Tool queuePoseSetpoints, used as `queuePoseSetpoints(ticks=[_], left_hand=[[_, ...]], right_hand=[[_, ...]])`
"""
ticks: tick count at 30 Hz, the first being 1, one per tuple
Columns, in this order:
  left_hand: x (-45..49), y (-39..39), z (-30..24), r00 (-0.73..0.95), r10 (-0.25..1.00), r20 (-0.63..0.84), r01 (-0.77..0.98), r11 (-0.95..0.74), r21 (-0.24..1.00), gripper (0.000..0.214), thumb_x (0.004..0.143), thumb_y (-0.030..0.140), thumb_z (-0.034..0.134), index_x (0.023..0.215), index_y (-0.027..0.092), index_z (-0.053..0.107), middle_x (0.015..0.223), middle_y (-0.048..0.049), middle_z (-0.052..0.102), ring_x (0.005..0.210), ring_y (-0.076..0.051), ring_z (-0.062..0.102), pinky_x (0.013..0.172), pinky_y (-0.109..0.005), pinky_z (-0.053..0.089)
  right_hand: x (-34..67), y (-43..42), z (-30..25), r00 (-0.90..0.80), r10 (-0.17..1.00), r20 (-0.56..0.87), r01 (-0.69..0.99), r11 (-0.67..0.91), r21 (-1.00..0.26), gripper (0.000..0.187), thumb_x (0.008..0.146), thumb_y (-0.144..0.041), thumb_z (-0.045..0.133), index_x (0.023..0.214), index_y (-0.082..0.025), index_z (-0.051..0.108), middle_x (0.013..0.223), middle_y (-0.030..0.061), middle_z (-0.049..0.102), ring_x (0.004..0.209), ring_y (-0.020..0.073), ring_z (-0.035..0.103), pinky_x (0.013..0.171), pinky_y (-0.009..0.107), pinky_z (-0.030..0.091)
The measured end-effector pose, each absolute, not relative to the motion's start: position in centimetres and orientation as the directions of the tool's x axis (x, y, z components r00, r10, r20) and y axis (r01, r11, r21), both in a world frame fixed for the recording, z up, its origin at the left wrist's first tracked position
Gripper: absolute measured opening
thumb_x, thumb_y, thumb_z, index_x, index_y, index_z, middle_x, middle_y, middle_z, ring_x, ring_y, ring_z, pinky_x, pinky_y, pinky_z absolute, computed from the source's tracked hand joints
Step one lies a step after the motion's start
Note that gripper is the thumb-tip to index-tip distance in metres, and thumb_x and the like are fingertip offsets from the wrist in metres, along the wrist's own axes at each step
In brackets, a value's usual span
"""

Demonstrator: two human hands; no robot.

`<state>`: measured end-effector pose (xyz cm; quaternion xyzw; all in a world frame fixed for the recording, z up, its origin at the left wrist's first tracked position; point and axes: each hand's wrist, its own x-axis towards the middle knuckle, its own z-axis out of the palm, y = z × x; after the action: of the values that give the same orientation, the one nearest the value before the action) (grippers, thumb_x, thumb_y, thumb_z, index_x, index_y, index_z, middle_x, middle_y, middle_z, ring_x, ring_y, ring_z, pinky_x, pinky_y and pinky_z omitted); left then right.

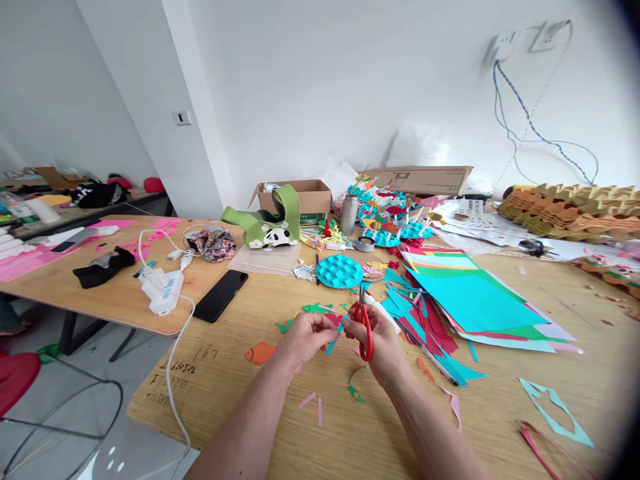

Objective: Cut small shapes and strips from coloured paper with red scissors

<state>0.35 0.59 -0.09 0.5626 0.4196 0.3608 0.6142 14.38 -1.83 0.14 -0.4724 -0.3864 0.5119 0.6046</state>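
My left hand (309, 339) pinches a narrow blue paper strip (332, 345) between thumb and fingers. Close beside it, my right hand (379, 333) has red-handled scissors (367, 333) in its grip, blades pointing away from me. The right fingertips also touch or nearly touch the strip's upper end. Around the hands lie an orange paper fish (260, 353), a green paper fish (319, 308) and a curved green scrap (356, 385). Two pink strips (320, 411) rest on the wood in front of me. Beyond the scissors sits a round blue bumpy piece (339, 271).
A stack of coloured paper sheets (480, 300) and blue and red offcuts (425, 320) lie to the right. On the left are a black phone (221, 295), a white power strip (163, 290) and its cable. A green panda bag (275, 227) and a steel flask (349, 215) stand behind.
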Motion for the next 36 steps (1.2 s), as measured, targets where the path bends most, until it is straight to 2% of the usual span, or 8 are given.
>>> queuePoseSetpoints(ticks=[6, 10, 13, 17, 21, 24, 29, 36], left_hand=[[0.3, 0.8, -0.3, 0.365, 0.927, -0.089, -0.007, 0.098, 0.995, 0.014, 0.062, 0.025, 0.067, 0.064, 0.013, 0.062, 0.058, 0.0001, 0.055, 0.052, -0.010, 0.046, 0.051, -0.024, 0.036], [0.2, 1.3, -0.6, 0.236, 0.967, -0.093, -0.187, 0.139, 0.973, 0.018, 0.060, 0.028, 0.071, 0.064, 0.013, 0.063, 0.058, -0.0002, 0.057, 0.051, -0.009, 0.048, 0.051, -0.024, 0.037], [-0.1, 1.6, -0.7, 0.128, 0.987, -0.098, -0.323, 0.135, 0.937, 0.020, 0.059, 0.029, 0.073, 0.066, 0.013, 0.063, 0.060, -0.0003, 0.059, 0.051, -0.009, 0.049, 0.052, -0.023, 0.037], [-0.2, 1.7, -0.8, 0.071, 0.993, -0.090, -0.411, 0.111, 0.905, 0.020, 0.060, 0.029, 0.074, 0.066, 0.014, 0.062, 0.062, -0.0010, 0.060, 0.054, -0.009, 0.051, 0.053, -0.023, 0.038], [0.4, 1.3, -0.9, 0.058, 0.994, -0.092, -0.424, 0.108, 0.899, 0.019, 0.059, 0.028, 0.074, 0.067, 0.014, 0.063, 0.062, -0.0012, 0.061, 0.056, -0.010, 0.052, 0.056, -0.023, 0.039], [1.1, 0.9, -1.0, 0.082, 0.993, -0.088, -0.424, 0.115, 0.899, 0.017, 0.060, 0.026, 0.073, 0.067, 0.014, 0.064, 0.063, -0.0011, 0.062, 0.057, -0.009, 0.052, 0.057, -0.022, 0.038], [1.8, 0.2, -0.8, 0.142, 0.986, -0.091, -0.409, 0.142, 0.901, 0.014, 0.060, 0.024, 0.072, 0.066, 0.013, 0.065, 0.062, -0.0009, 0.061, 0.056, -0.008, 0.049, 0.055, -0.021, 0.036], [1.3, 0.6, -0.7, 0.132, 0.983, -0.125, -0.395, 0.167, 0.903, 0.012, 0.060, 0.023, 0.070, 0.065, 0.014, 0.064, 0.061, -0.0008, 0.060, 0.054, -0.008, 0.048, 0.055, -0.022, 0.036]], right_hand=[[14.5, -1.7, -0.2, 0.173, 0.985, 0.016, -0.277, 0.064, -0.959, 0.034, 0.059, -0.038, 0.078, 0.075, -0.020, 0.054, 0.063, -0.0037, 0.057, 0.055, 0.0115, 0.051, 0.054, 0.025, 0.041], [13.9, -1.7, -1.0, 0.159, 0.987, 0.033, -0.241, 0.071, -0.968, 0.036, 0.069, -0.050, 0.068, 0.079, -0.018, 0.055, 0.068, 0.0006, 0.060, 0.059, 0.0131, 0.054, 0.057, 0.027, 0.043], [12.8, -1.9, -1.9, 0.104, 0.994, 0.034, -0.188, 0.054, -0.981, 0.040, 0.068, -0.054, 0.067, 0.076, -0.017, 0.054, 0.064, 0.0006, 0.059, 0.057, 0.0137, 0.054, 0.055, 0.027, 0.042], [11.5, -2.4, -2.3, 0.061, 0.996, 0.065, -0.114, 0.072, -0.991, 0.039, 0.064, -0.048, 0.073, 0.075, -0.018, 0.052, 0.064, -0.0005, 0.057, 0.059, 0.0143, 0.054, 0.057, 0.028, 0.043], [11.3, -2.6, -2.0, 0.159, 0.982, 0.100, -0.154, 0.124, -0.980, 0.041, 0.059, -0.041, 0.079, 0.080, -0.019, 0.052, 0.075, 0.0010, 0.061, 0.069, 0.0157, 0.057, 0.065, 0.029, 0.046], [11.6, -2.5, -1.9, 0.220, 0.971, 0.098, -0.212, 0.146, -0.966, 0.040, 0.059, -0.038, 0.080, 0.080, -0.020, 0.051, 0.075, -0.0002, 0.061, 0.070, 0.0158, 0.059, 0.066, 0.029, 0.047], [11.9, -2.3, -2.2, 0.218, 0.972, 0.091, -0.263, 0.148, -0.953, 0.039, 0.060, -0.037, 0.079, 0.079, -0.020, 0.049, 0.074, -0.0014, 0.060, 0.069, 0.0160, 0.059, 0.064, 0.029, 0.047], [12.0, -2.5, -1.6, 0.178, 0.982, 0.063, -0.226, 0.103, -0.969, 0.040, 0.057, -0.037, 0.080, 0.078, -0.020, 0.050, 0.071, -0.0013, 0.060, 0.066, 0.0153, 0.058, 0.062, 0.027, 0.045]])
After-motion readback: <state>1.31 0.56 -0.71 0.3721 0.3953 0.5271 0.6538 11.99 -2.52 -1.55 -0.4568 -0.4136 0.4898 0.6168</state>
